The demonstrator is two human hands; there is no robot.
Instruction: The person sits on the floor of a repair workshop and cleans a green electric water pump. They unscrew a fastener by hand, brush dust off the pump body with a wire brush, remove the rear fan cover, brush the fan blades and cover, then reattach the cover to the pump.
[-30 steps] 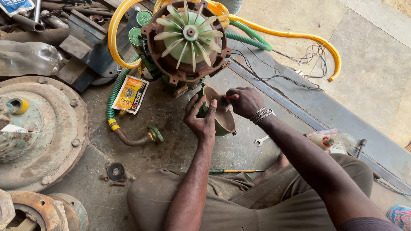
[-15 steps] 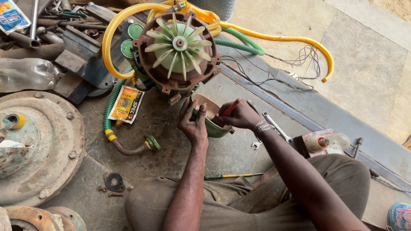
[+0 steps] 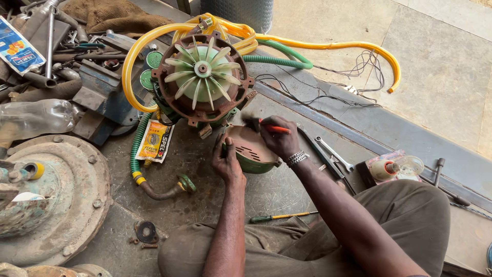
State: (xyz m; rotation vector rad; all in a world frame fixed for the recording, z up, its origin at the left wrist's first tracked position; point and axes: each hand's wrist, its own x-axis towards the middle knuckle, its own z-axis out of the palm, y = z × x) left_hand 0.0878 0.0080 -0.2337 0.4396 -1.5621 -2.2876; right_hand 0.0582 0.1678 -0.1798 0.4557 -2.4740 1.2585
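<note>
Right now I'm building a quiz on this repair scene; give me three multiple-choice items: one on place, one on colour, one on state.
1. Where does the green-handled screwdriver lie?
A on the motor
B on the floor by the person's leg
C in a hand

2. What colour is the fan?
A pale green
B red
C black

3. What does the left hand do?
A hangs free
B grips the slotted cover
C holds a wrench

Key: B, it lies on concrete beside the trousers; A, the blades are pale green; B, its fingers grip the cover's rim.

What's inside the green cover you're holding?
The cover shows a rusty brown inside with rows of vent slots. The right hand holds an orange-handled brush over its upper edge, hiding that part.
</note>
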